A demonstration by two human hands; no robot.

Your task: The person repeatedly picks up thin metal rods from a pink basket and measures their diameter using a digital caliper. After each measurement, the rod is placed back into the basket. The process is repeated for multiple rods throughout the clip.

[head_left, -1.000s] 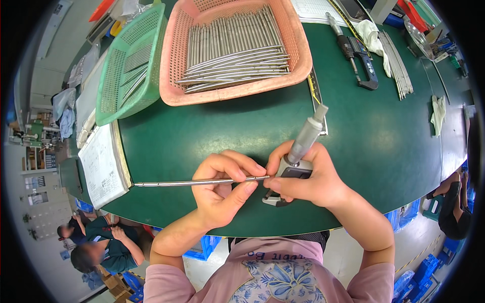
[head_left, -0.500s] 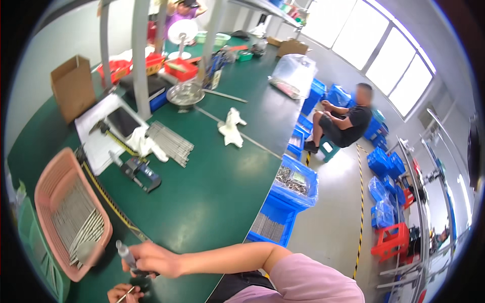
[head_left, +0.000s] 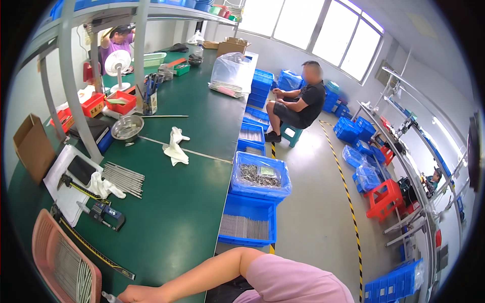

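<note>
At the bottom edge my right hand (head_left: 139, 294) is closed around a grey cylindrical tool (head_left: 110, 297). Only the tool's light grey end sticks out past my fingers; its kind cannot be made out. My left hand is out of view. Close by on the left stands a pink plastic basket (head_left: 42, 237) with several thin metal rods (head_left: 76, 270) in it. A black-and-yellow ruler (head_left: 96, 248) lies on the green table between the basket and my forearm. Farther off rests a digital micrometer (head_left: 108, 217), with a caliper (head_left: 83, 188) beside it.
Several rods (head_left: 124, 179) lie near a white glove (head_left: 104, 186); another glove (head_left: 176, 147) is mid-table. A metal bowl (head_left: 127, 127) stands by the shelf post (head_left: 76, 86). Blue crates (head_left: 247, 222) line the table's right side. A person (head_left: 303, 101) sits beyond them.
The view has swung up and to the right, so the scene sits lower and further left. My left hand, earlier holding a thin rod, has dropped out of view.
</note>
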